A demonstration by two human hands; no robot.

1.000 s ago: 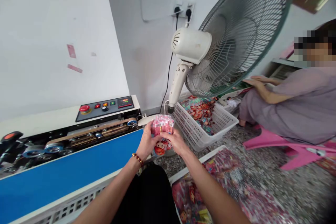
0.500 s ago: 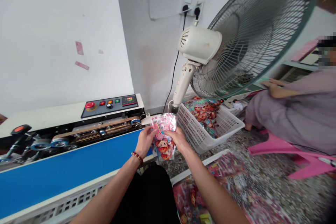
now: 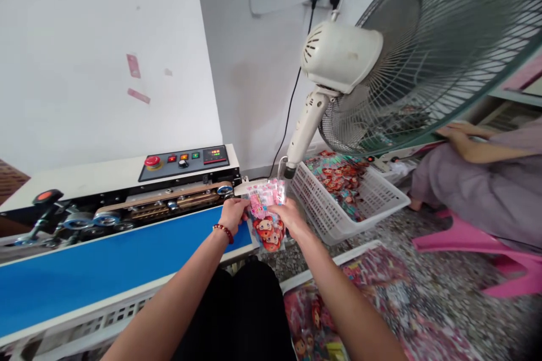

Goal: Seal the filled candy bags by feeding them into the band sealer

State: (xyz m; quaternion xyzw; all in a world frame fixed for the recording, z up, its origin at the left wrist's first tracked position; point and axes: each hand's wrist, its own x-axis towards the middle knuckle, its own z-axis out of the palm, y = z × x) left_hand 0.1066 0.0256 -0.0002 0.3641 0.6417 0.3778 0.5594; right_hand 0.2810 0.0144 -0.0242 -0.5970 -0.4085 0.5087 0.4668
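The left hand (image 3: 234,213) and right hand (image 3: 289,217) grip a clear plastic packet printed with red cartoon faces (image 3: 266,220) between them, fingers closed on its two sides. Just left of the fingers lies the sealing machine's blue conveyor belt (image 3: 105,268); to their right stands a white slatted plastic basket (image 3: 372,203).

A single head-worn camera looks forward and down, close over the blue conveyor belt (image 3: 105,268), fan (image 3: 427,51) far right.
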